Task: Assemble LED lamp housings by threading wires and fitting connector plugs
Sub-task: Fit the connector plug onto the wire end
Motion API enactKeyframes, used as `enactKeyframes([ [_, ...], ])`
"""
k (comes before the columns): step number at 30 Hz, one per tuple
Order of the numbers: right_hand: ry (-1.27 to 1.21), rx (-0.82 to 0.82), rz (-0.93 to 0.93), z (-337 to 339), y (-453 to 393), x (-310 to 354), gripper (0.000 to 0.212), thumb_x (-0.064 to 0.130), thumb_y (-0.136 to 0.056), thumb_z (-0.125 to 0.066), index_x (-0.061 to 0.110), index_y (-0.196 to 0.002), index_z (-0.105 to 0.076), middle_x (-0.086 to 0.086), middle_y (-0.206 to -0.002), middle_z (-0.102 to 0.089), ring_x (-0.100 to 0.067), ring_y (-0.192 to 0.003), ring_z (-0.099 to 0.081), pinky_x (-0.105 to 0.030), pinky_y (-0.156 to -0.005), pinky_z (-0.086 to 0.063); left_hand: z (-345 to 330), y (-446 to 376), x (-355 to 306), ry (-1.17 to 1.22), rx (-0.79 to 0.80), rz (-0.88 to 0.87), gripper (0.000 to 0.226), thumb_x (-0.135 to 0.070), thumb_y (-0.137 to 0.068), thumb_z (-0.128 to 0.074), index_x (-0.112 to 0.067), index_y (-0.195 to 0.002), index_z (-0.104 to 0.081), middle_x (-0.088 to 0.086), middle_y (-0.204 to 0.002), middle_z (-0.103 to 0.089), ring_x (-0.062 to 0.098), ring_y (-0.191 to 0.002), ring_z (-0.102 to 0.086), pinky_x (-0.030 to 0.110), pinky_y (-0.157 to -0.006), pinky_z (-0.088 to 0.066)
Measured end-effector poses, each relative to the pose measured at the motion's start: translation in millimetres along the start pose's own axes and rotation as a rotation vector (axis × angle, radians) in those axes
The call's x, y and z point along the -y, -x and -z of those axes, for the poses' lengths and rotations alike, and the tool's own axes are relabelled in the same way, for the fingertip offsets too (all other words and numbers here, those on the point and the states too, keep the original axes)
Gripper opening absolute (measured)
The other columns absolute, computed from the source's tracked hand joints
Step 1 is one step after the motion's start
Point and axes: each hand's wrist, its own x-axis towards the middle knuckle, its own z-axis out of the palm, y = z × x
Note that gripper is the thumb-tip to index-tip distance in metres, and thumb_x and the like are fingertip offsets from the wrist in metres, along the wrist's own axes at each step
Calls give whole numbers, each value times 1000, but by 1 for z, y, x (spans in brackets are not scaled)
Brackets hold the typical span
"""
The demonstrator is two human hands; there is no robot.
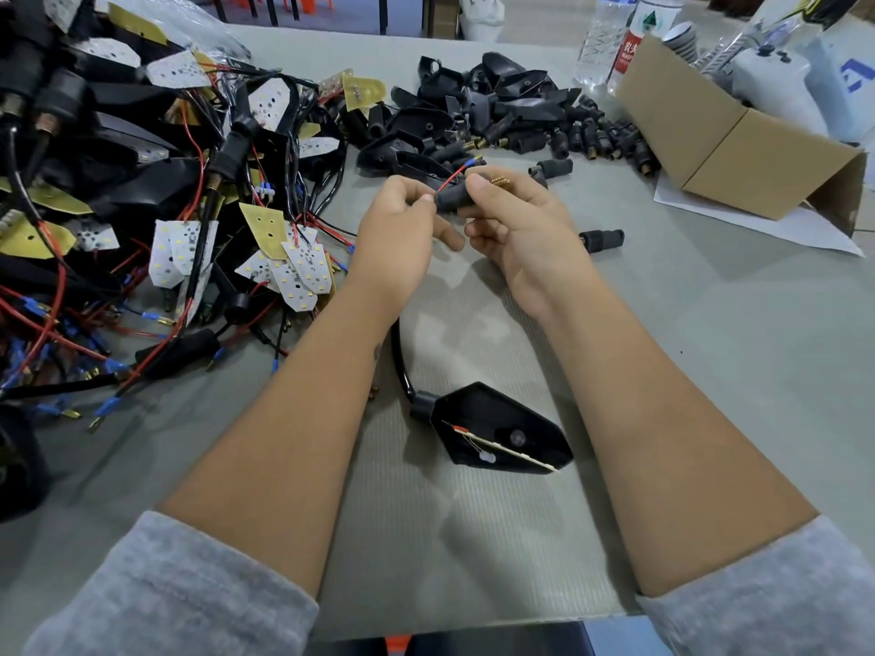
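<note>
- head view: both hands meet above the middle of the grey table [686,371], forearms bare, grey sleeves [156,594] pushed up.
- right hand [516,224] has its fingers curled round a black connector plug [452,201]; a brass threaded tip [499,181] sticks out past the thumb.
- left hand [397,229] pinches the red wire [450,178] between thumb and forefinger right at the plug's near end; the wire runs up and away to a small blue end.
- black cable [400,357] runs from under the left wrist down to the lamp housing [497,430], which lies on the table between the forearms, open side up, with a pale board edge and thin red lead showing inside.
- one loose plug [601,239] lies just right of the right hand.
- heap of empty housings and plugs [502,111] sits beyond the hands; a tangle of wired led boards [189,220] fills the left side.
- cardboard box [729,134] and water bottles [615,35] stand at the far right.
</note>
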Motion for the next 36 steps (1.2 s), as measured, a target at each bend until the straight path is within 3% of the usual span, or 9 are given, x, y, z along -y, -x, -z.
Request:
enactKeyframes([
  [4, 65, 10, 13, -3, -1, -1, 9, 16, -96, -60, 15, -101, -67, -13, -93, -63, -11, -61, -52, -21, -64, -46, -1, -1, 2, -37, -17, -20, 18, -17, -102, -37, -26, -89, -45, -3, -63, -68, 1, -49, -42, 28, -55, -32],
  [9, 108, 14, 19, -5, 0, -2, 11, 15, -96, -59, 10, -103, -67, -7, -83, -67, -10, -58, -53, -19, -58, -45, -1, -2, 2, -8, -98, -28, 22, -13, -101, -40, -25, -84, -48, -3, -81, -53, 10, -66, -49, 25, -61, -44],
  [13, 104, -2, 17, -5, -1, -2, 15, 14, -96, -60, 6, -106, -67, -4, -77, -65, -9, -57, -52, -19, -57, -43, -2, -1, -6, 279, -91, 49, 23, -6, -102, -40, -18, -85, -52, 0, -88, -57, 12, -82, -57, 28, -76, -52],
  [16, 144, 34, 25, -7, -1, -2, 18, 14, -97, -58, 1, -104, -68, -14, -82, -63, -26, -69, -49, -23, -58, -37, -7, 4, -11, 447, 22, 102, 23, -4, -103, -38, -13, -88, -52, 9, -97, -62, 22, -91, -58, 41, -89, -50],
  [18, 164, 29, 19, -8, -1, -1, 20, 20, -99, -55, 5, -96, -68, -12, -75, -62, -26, -67, -50, -24, -56, -36, -9, 8, -13, 468, 56, 100, 22, -4, -103, -37, -10, -89, -52, 13, -99, -63, 24, -86, -58, 40, -82, -48],
  [22, 131, 18, -25, -7, -3, -1, 41, 30, -105, -38, 10, -92, -71, 2, -57, -58, -11, -51, -46, -23, -52, -38, -8, 11, -16, 575, 68, 76, 21, -2, -104, -33, -7, -90, -47, 4, -77, -72, 19, -60, -57, 30, -56, -51],
  [27, 112, -26, -44, -7, -4, -3, 38, 27, -105, -37, 12, -88, -68, -1, -61, -57, -11, -51, -49, -23, -52, -41, -1, 7, -16, 740, -23, 90, 23, 0, -103, -34, -10, -90, -49, 6, -81, -68, 17, -76, -67, 29, -69, -57],
  [30, 55, -59, -55, -6, -5, -2, 33, 23, -102, -38, 10, -96, -68, -3, -60, -57, -13, -51, -51, -24, -53, -43, 1, 4, -14, 685, -115, 80, 22, 1, -101, -38, -15, -93, -50, -1, -67, -65, 11, -68, -62, 23, -63, -49],
  [36, -11, -87, -70, -5, -7, -2, 43, 28, -106, -30, 13, -88, -66, 0, -55, -62, -13, -50, -52, -22, -52, -44, 7, 2, -10, 631, -174, 36, 26, -34, -106, -35, -24, -93, -55, -8, -52, -41, 8, -50, -47, 24, -54, -43],
])
